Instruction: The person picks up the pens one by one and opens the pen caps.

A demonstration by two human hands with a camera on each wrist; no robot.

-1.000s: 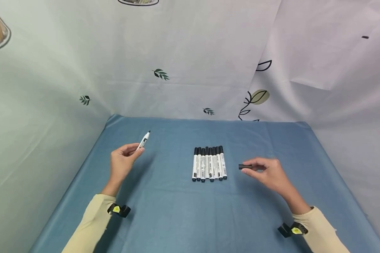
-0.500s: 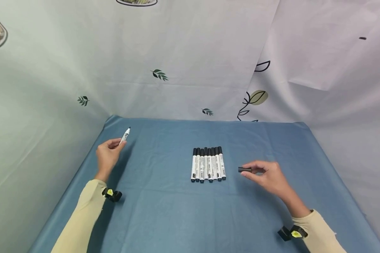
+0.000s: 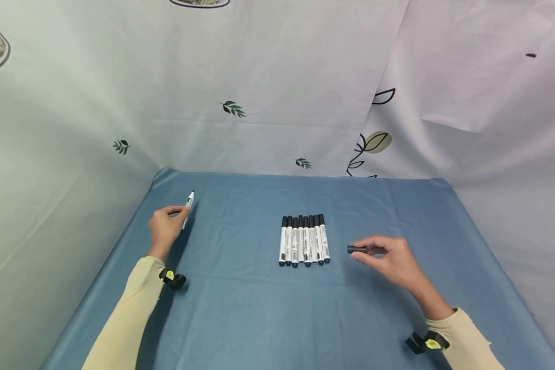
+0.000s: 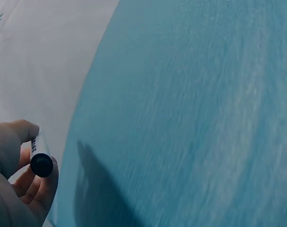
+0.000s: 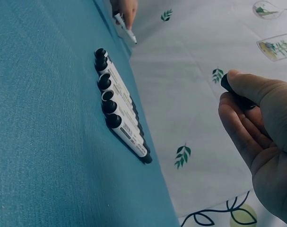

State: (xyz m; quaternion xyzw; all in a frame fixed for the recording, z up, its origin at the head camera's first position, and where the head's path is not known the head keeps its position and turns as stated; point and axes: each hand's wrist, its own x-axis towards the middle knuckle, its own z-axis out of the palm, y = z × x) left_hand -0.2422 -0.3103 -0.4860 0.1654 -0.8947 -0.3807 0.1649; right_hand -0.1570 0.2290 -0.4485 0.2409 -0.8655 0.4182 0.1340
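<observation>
In the head view my left hand [image 3: 165, 226] pinches an uncapped white marker [image 3: 189, 202] above the left of the table, its dark tip pointing up and away. The left wrist view looks onto the black end of that marker [image 4: 41, 163], held between thumb and fingers. On the right, my right hand [image 3: 388, 259] holds a black marker cap [image 3: 357, 249] between thumb and fingertips, above the cloth. The same cap [image 5: 234, 92] shows in the right wrist view, partly hidden by the thumb. Between the hands, a row of capped markers [image 3: 304, 240] lies side by side.
A blue cloth [image 3: 259, 313] covers the table. Pale fabric [image 3: 277, 77] with printed leaves hangs behind it and along both sides. Each wrist wears a small black camera on a strap, the left wrist camera [image 3: 173, 279] and the right wrist camera [image 3: 425, 342].
My left hand moved left and away with the marker, then slightly back right, turning the marker more upright in view. The right hand with the cap stays nearly still.
</observation>
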